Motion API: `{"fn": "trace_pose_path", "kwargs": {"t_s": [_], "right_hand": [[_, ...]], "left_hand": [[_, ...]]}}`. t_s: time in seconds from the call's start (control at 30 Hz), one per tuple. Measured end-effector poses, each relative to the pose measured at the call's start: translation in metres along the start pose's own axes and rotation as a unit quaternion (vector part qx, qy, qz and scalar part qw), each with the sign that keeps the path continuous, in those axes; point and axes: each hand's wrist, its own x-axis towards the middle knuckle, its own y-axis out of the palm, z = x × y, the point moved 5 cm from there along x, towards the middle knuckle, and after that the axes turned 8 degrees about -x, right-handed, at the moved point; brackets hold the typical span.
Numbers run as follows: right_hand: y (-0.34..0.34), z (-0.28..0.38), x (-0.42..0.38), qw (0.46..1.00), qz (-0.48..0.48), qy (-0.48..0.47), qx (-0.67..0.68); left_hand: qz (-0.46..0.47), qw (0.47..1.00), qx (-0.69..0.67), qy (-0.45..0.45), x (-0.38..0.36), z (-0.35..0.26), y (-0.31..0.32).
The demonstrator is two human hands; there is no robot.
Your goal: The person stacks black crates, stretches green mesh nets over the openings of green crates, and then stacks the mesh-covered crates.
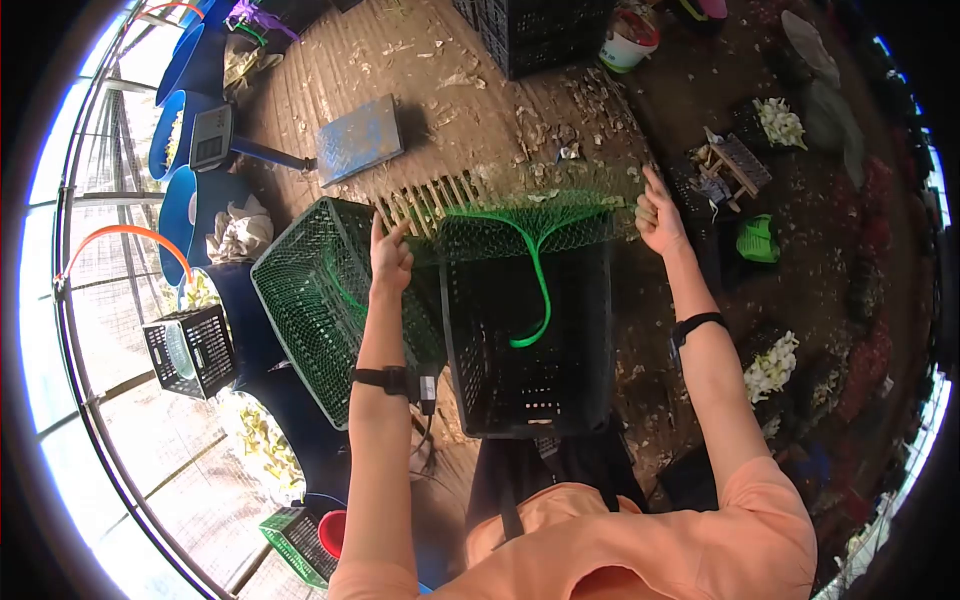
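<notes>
A green mesh net (580, 235) stretches between my two hands above the far end of a black plastic crate (527, 425). From its middle a bunched green tail hangs down and curls inside the crate. At the net's left end is my left hand (391, 258), fingers curled and the index finger pointing away from me. My right hand (658, 222) is closed at the right end, its index finger also raised. The exact grip on the mesh is partly hidden. Left of the black crate, a second crate (330, 290) lined with green netting stands tilted.
A scale with a metal platform (360, 138) and display (211, 138) sits at the back left. Blue buckets (178, 215) line the left side. A dark crate (535, 40) and white tub (628, 42) stand behind. White flowers (772, 368) lie at right.
</notes>
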Motion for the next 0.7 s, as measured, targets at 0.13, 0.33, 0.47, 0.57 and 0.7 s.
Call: {"fn": "trace_pose_path", "kwargs": {"t_s": [0.13, 0.33, 0.47, 0.57, 0.7], "right_hand": [[-0.055, -0.059, -0.024, 0.979, -0.160, 0.127, -0.025], [-0.071, -0.083, -0.101, 0.958, -0.048, 0.158, 0.236], [-0.061, -0.075, -0.143, 0.961, -0.034, 0.206, 0.180], [-0.046, -0.068, -0.164, 0.962, -0.020, 0.244, 0.124], [-0.064, -0.067, -0.164, 0.965, -0.005, 0.231, 0.121]], "left_hand": [[-0.119, 0.974, 0.075, -0.179, -0.010, 0.042, -0.034], [-0.173, 0.975, 0.058, -0.130, -0.073, 0.052, -0.028], [-0.145, 0.985, 0.010, -0.097, -0.119, 0.046, -0.020], [-0.070, 0.950, 0.291, -0.094, -0.142, 0.054, -0.009], [-0.037, 0.938, 0.320, -0.125, -0.159, 0.069, -0.031]]}}
